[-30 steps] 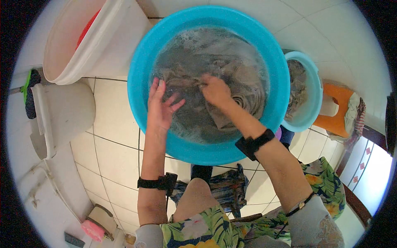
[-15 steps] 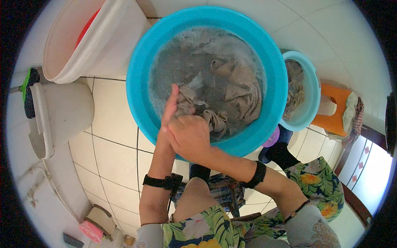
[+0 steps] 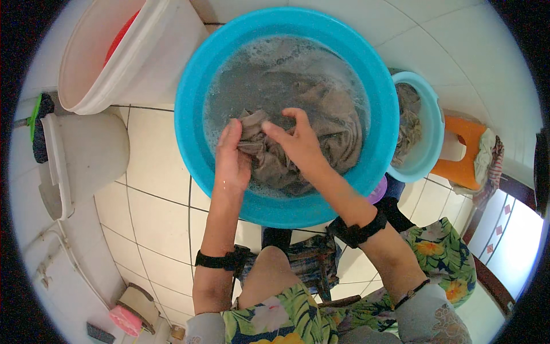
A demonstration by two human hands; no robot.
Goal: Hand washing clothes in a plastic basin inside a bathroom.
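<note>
A grey-brown wet cloth [image 3: 275, 163] lies partly under cloudy, sudsy water in a large blue basin [image 3: 384, 114]. At the basin's near left, my left hand [image 3: 232, 163] is closed on a bunched fold of the cloth, lifted just above the water. My right hand [image 3: 303, 146] is to the right of that fold, its thumb and index finger spread apart. The right thumb tip touches or nearly touches the fold's edge; its other fingers are partly hidden. More of the cloth spreads through the basin's right side.
A light-blue basin [image 3: 433, 135] with dark wet cloth stands at the right, beside an orange stool [image 3: 458, 169] with rags. Two whitish buckets, one large [image 3: 137, 63] and one smaller [image 3: 100, 146], stand at left. A purple object [image 3: 378, 190] shows beneath the blue basin's rim.
My hands were pressed together over the cloth and have come apart. The right hand has turned and moved up and right; the left now grips a raised fold.
</note>
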